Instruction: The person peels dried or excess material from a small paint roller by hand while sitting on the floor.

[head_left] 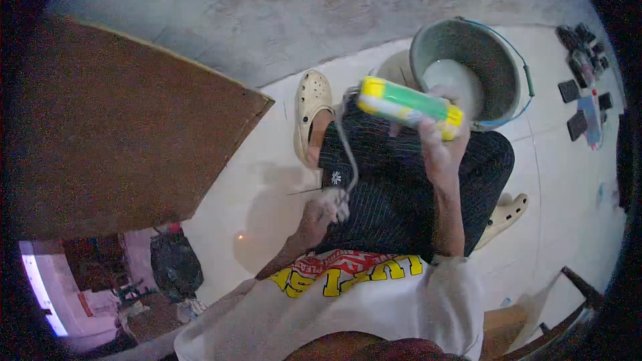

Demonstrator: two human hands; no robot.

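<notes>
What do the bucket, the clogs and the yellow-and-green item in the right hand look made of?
Bucket: probably plastic, dull grey, going by its smooth, plain wall. Clogs: likely moulded foam or rubber, matte cream, with round holes through the uppers. Yellow-and-green item: possibly plastic, given its bold, even colours, but blur leaves material and finish open.

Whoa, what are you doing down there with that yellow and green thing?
A person's right hand is holding up a yellow, green and white oblong object, too blurred to name. A pale cord runs from near its left end down to the left hand, which seems closed on it. A grey bucket with something whitish inside stands just beyond, on the tiled floor.
</notes>
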